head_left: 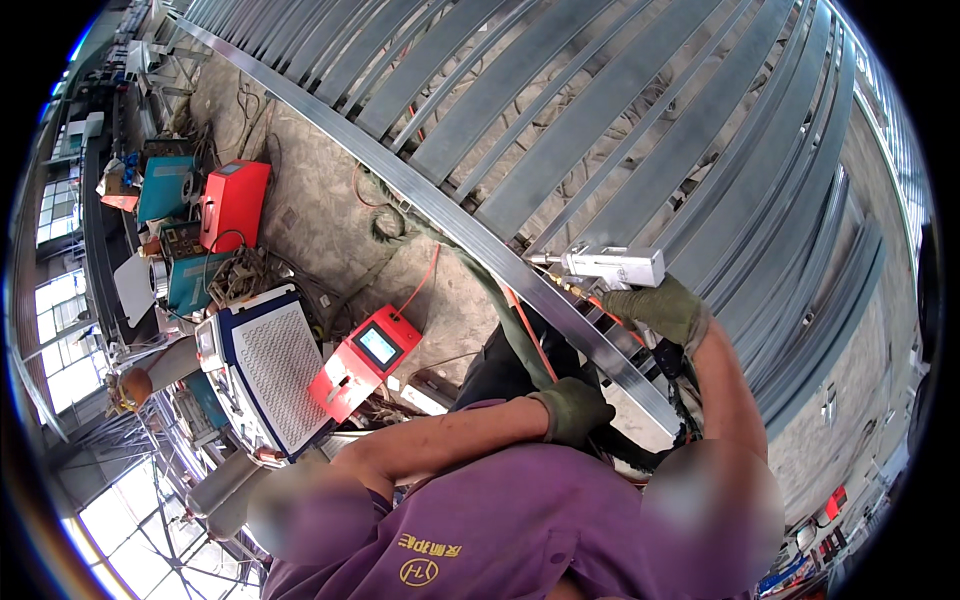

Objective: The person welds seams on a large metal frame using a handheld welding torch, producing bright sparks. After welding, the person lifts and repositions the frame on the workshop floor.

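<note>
In my gloved right hand (660,310) is a silver handheld welding gun (620,266); my fingers are closed around its grip. The gun's narrow nozzle points left, close to where a flat metal slat (560,170) meets the long square rail (450,210) of a metal frame. My gloved left hand (575,410) is closed near my waist, on a green-sheathed cable (510,320) that runs up from it across the floor. An orange hose (530,335) lies along the cable. The fingers' far side is hidden.
To the left stand a red box with a lit screen (378,345), a white-and-blue machine with a perforated top (285,355), another red box (235,205) and teal machines (165,190). Cables coil on the concrete floor (310,190). Loose metal bars (840,310) lie at the right.
</note>
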Demonstrator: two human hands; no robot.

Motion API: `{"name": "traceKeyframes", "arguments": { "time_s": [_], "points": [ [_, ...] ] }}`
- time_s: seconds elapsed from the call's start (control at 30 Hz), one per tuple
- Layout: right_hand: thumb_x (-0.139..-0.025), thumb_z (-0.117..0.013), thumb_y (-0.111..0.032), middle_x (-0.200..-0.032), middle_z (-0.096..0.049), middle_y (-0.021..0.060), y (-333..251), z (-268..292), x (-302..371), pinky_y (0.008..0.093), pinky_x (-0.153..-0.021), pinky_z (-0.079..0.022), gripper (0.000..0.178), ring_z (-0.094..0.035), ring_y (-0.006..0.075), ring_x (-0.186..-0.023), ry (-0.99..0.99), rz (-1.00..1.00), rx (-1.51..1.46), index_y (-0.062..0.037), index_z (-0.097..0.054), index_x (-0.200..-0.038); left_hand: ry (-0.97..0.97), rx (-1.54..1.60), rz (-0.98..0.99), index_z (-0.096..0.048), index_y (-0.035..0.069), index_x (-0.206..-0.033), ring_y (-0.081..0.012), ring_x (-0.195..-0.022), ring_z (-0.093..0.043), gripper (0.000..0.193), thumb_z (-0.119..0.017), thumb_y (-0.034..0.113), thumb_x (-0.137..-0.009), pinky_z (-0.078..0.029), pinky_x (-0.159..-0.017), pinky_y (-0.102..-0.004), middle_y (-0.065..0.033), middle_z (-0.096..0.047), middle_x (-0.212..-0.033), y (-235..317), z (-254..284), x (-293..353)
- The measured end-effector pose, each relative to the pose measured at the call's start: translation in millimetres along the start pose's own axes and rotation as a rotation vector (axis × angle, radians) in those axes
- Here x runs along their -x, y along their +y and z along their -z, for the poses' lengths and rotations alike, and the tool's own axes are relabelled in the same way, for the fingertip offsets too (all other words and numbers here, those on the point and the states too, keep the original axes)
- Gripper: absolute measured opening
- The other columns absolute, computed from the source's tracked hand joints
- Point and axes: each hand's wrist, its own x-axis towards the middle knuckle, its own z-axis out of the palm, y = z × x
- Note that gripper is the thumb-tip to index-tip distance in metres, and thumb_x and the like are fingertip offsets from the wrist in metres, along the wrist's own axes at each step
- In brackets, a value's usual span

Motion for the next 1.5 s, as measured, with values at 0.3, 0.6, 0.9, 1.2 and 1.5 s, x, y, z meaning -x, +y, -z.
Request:
{"name": "traceKeyframes", "arguments": {
  "time_s": [0.3, 0.6, 0.9, 1.2, 1.5],
  "points": [
    [-0.087, -0.088, -0.021, -0.101, -0.070, 0.0020, -32, -5, 9, 0.0292, -0.064, -0.054, 0.062, -0.060, 0.0092, -0.079, -0.021, -0.088, -0.018, -0.0111, -0.062, -0.143, -0.015, -0.022, -0.030, -0.073, 0.005, -0.114, -0.0392, -0.100, -0.073, 0.045, -0.080, 0.026, -0.075, -0.057, -0.087, -0.0486, -0.0198, -0.075, -0.104, 5, 3, 1],
    [-0.087, -0.087, -0.028, -0.092, -0.071, 0.0037, -42, -5, 10, 0.0310, -0.060, -0.054, 0.056, -0.062, 0.0111, -0.072, -0.021, -0.190, 0.091, -0.0063, -0.066, -0.134, -0.037, -0.040, -0.053, -0.069, 0.005, -0.119, -0.0384, -0.098, -0.073, 0.050, -0.081, 0.028, -0.077, -0.057, -0.086, -0.0482, -0.0186, -0.074, -0.103, 10, 10, -1],
    [-0.086, -0.086, -0.029, -0.083, -0.069, 0.0025, -42, -6, 10, 0.0303, -0.054, -0.051, 0.053, -0.059, 0.0097, -0.062, -0.029, -0.163, 0.125, -0.0050, -0.067, -0.130, -0.057, -0.037, -0.046, -0.072, 0.006, -0.111, -0.0384, -0.101, -0.073, 0.045, -0.083, 0.031, -0.075, -0.057, -0.087, -0.0479, -0.0174, -0.074, -0.105, 11, 13, -1],
    [-0.087, -0.085, -0.026, -0.078, -0.067, 0.0024, -32, -6, 12, 0.0293, -0.050, -0.049, 0.046, -0.058, 0.0091, -0.058, -0.007, -0.128, 0.082, -0.0043, -0.068, -0.124, -0.058, -0.073, -0.089, -0.070, 0.004, -0.114, -0.0374, -0.102, -0.074, 0.045, -0.078, 0.033, -0.080, -0.057, -0.086, -0.0471, -0.0187, -0.076, -0.105, 10, 13, -2],
    [-0.091, -0.084, -0.023, -0.089, -0.070, 0.0034, -42, -9, 15, 0.0290, -0.055, -0.052, 0.058, -0.060, 0.0083, -0.064, -0.018, -0.212, 0.094, -0.0071, -0.062, -0.141, -0.082, -0.055, -0.085, -0.070, 0.004, -0.114, -0.0371, -0.102, -0.074, 0.043, -0.077, 0.030, -0.080, -0.057, -0.087, -0.0470, -0.0180, -0.076, -0.105, 13, 18, 1]
  ]
}}
